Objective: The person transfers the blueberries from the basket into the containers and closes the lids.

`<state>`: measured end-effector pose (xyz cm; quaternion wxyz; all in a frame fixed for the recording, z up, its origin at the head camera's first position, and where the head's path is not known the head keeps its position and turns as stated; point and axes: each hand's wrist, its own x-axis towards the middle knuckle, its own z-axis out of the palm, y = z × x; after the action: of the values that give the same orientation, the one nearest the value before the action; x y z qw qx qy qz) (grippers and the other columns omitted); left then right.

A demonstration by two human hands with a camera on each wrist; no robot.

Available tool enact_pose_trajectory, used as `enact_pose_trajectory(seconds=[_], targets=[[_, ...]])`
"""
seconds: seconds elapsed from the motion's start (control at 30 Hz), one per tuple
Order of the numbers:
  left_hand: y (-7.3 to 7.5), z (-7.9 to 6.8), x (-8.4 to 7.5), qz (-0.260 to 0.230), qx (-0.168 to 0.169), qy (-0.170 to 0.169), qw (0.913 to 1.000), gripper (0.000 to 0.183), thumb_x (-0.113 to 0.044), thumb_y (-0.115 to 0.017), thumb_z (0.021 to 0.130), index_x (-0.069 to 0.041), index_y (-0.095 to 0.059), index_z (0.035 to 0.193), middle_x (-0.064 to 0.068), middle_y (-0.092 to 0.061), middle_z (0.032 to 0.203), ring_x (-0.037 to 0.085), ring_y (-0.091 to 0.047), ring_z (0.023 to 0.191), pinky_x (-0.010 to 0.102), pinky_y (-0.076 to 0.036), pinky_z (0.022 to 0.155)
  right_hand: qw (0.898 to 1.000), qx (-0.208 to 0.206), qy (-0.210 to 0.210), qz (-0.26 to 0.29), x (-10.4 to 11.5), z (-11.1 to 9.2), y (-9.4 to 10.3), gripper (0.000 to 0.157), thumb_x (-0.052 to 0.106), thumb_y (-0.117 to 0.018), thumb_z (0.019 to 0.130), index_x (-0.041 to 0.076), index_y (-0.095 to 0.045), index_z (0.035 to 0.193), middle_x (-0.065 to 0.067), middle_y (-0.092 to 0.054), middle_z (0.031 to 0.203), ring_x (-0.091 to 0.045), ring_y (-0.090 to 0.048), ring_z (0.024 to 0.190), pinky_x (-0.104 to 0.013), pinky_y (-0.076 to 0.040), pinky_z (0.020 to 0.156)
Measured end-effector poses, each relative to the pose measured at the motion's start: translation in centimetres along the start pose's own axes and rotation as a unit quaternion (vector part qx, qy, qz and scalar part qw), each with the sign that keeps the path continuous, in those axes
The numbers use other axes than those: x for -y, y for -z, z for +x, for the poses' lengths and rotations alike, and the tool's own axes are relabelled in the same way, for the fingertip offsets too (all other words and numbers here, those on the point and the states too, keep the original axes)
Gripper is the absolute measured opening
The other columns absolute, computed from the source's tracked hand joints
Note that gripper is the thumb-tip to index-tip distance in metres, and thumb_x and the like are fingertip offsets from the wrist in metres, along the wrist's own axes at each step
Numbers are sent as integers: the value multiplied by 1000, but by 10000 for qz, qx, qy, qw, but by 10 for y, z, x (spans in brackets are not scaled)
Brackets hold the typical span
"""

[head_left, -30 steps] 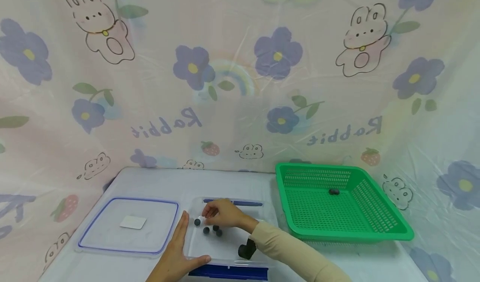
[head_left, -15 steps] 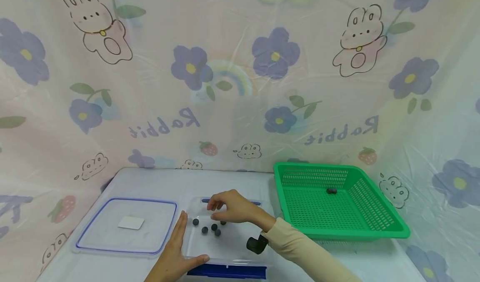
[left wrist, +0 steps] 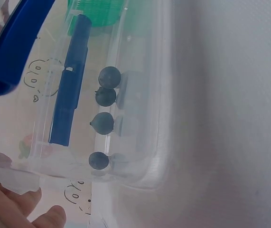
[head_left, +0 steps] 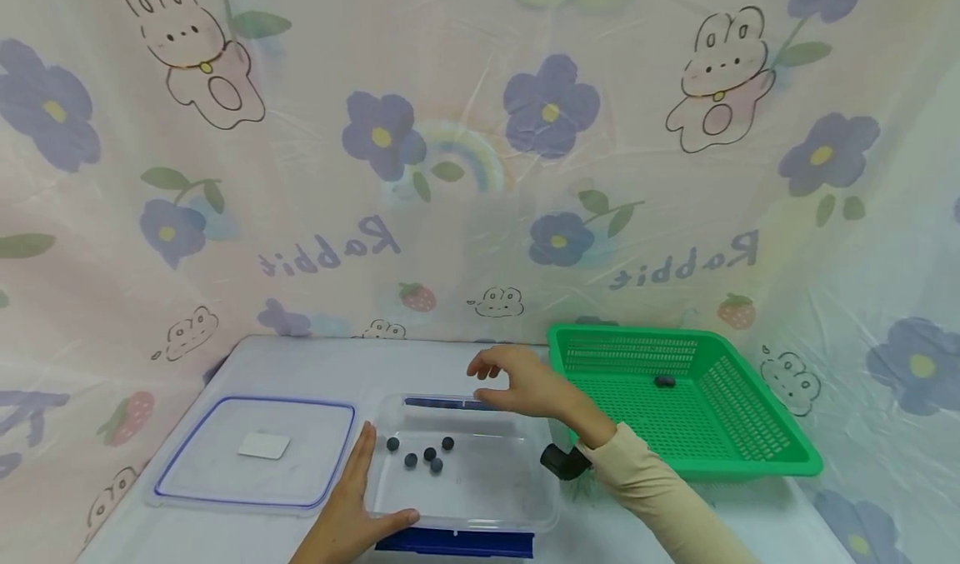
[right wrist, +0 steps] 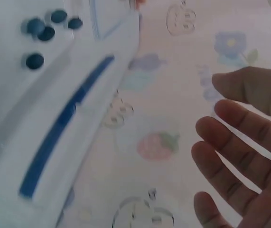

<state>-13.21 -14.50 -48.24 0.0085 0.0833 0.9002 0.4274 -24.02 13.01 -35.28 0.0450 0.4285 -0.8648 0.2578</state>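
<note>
Several dark blueberries (head_left: 411, 461) lie on the floor of a clear plastic box (head_left: 491, 491) with blue clips. My left hand (head_left: 351, 497) rests along the box's left side, its fingers straight and the thumb spread to the front edge. Above the box's back right corner hovers my right hand (head_left: 528, 385). In the right wrist view, nothing lies between the parted, loosely bent fingers (right wrist: 235, 147). Berries (left wrist: 102, 123) show through the box wall in the left wrist view.
A green perforated basket (head_left: 622, 431) stands right of the box, with a small dark cluster (head_left: 664, 381) inside. The clear lid (head_left: 217, 456) with a blue seal lies on the left, bearing a white card (head_left: 264, 445). A printed curtain (head_left: 480, 214) hangs behind the white table.
My right hand has risen from among the berries and moved right and back, holding nothing, uncovering the berries beneath it. The left hand has stayed at the box's side.
</note>
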Motion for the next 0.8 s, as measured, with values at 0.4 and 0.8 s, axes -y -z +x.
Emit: enact_pose_trajectory(seconds=[0.4, 0.8], targets=[[1, 1, -1, 105, 52, 67, 9999, 127, -51, -83, 70, -7, 0, 156, 19, 2, 160, 43, -8, 143, 64, -19, 106, 9937, -799, -734, -269, -40, -41, 56, 25, 17, -74, 87, 9, -67, 109, 0, -66, 107, -18, -60, 93, -38, -52, 80], [-1, 1, -3, 89, 40, 242, 9997, 128, -53, -83, 69, -6, -2, 156, 20, 0, 160, 45, -8, 142, 66, -19, 106, 9663, -1642, -1979, 104, -81, -90, 98, 32, 26, -67, 94, 6, -62, 119, -13, -63, 117, -33, -58, 103, -52, -47, 84]])
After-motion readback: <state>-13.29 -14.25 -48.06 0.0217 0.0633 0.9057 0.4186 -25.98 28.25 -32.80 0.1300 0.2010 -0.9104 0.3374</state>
